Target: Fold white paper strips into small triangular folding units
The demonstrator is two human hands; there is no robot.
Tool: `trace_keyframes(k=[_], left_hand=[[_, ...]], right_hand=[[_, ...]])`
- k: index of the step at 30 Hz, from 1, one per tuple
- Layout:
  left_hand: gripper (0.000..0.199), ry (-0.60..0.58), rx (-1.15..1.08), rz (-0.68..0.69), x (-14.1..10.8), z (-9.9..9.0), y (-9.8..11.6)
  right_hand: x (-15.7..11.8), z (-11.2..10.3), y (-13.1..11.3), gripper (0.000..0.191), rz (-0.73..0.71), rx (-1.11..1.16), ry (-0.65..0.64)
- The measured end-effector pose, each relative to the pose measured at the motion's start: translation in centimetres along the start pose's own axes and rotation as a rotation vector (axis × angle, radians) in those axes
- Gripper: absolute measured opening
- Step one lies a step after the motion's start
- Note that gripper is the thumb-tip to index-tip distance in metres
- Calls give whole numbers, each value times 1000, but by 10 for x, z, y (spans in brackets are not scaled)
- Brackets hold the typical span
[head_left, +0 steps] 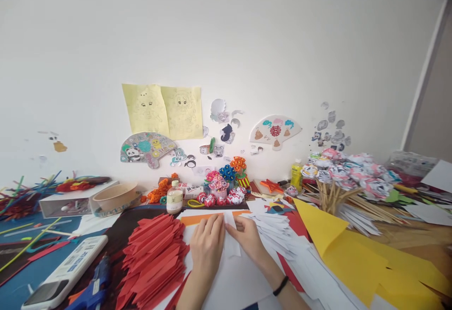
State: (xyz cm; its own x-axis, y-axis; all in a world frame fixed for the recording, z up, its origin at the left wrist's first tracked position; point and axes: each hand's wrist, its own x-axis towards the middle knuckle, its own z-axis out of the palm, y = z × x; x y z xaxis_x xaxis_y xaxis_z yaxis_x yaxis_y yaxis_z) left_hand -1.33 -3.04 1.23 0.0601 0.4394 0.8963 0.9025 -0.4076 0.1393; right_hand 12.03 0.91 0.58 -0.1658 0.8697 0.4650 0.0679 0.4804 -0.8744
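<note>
A small piece of white paper (231, 245) lies under my fingers, on top of larger white sheets (235, 284). My left hand (207, 242) has its fingers bent together over the left edge of this paper. With thumb and curled fingers, my right hand (247, 234) grips its upper right part, so the two hands nearly meet. The paper's upper part is partly hidden by the fingers. A pile of folded red paper strips (155, 258) lies left of my left hand. To the right of my right hand is a pile of white paper strips (273, 232).
Yellow paper sheets (370, 258) spread across the right side. At left are a blue glue gun (93, 286) and a white device (68, 272). A small bottle (174, 198), pipe-cleaner flowers (228, 173) and a bunch of paper flowers (353, 171) stand along the wall.
</note>
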Motion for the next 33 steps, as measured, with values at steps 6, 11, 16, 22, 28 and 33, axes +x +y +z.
trace_keyframes(k=[6,11,16,22,28,33], left_hand=[[22,-125,-527,-327,11,-2,1],[27,-256,-899,-729,15,2,-8],[32,-318,-968,-816,15,4,-7],[34,-293,-946,-826,15,0,-4],[32,-268,-998,-825,15,-1,-2],[33,-248,-1047,-828,13,2,0]], right_hand=[[2,-7,-1,41,19,108,-60],[0,-9,-3,39,18,155,-105],[0,-9,-7,35,4,100,-95],[-2,-10,-14,30,-31,123,-114],[-1,-8,-13,32,-44,28,-74],[0,-6,-9,31,-47,14,-65]])
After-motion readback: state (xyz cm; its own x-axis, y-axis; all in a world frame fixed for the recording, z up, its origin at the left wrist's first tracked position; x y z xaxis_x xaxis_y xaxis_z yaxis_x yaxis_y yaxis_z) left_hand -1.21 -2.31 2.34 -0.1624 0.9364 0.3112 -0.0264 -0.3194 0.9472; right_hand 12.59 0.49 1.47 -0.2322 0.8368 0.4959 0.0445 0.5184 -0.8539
